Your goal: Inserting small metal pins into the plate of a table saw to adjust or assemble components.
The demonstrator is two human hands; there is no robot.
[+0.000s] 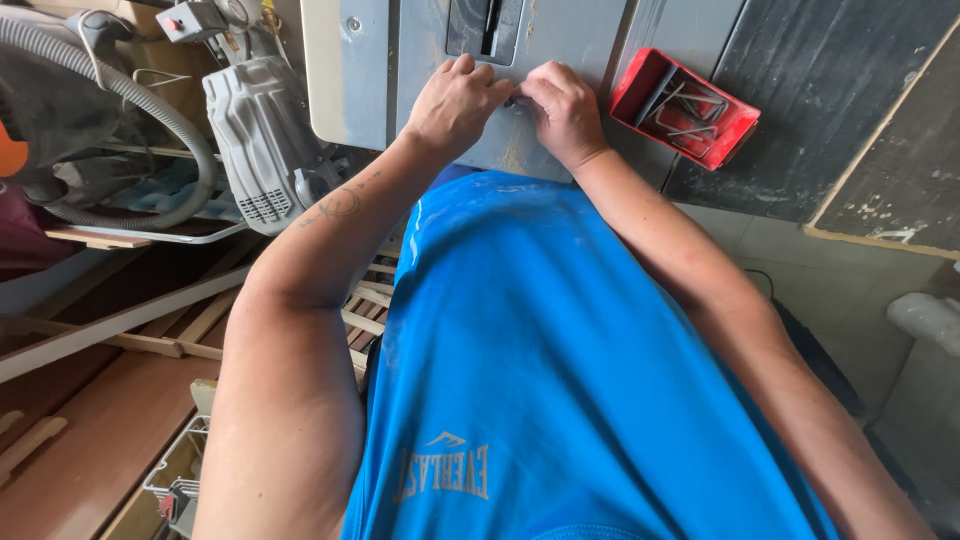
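A: In the head view, what are the two hands doing?

B: Both are meeting at the near edge of the grey bench (560, 40), just below the dark slotted insert (487, 28). The left hand (455, 105) and the right hand (562, 110) are pinching a small metal piece (514, 98) between their fingertips, so each grip is closing on that one piece. It is too small to tell what kind of piece it is.

A: Why are they holding it so close together?

B: My guess is that so small a piece is needing both sets of fingertips to steady it, and the wrists are resting at the bench edge for support.

A: And the red thing?

B: A red tray (685, 108) is lying at the right end of the near edge, tilted, with thin bent metal rods in it. It is sitting near the right hand, probably to be within easy reach.

A: What is lying beyond the bench?

B: Off its left edge a grey ribbed hose (150, 110) is curving around, beside a pale grey machine housing (262, 130). Wooden strips (120, 325) are lying lower down on the left. A dark board (830, 100) is filling the far right, and the blue shirt (560, 360) is covering the middle of the view.
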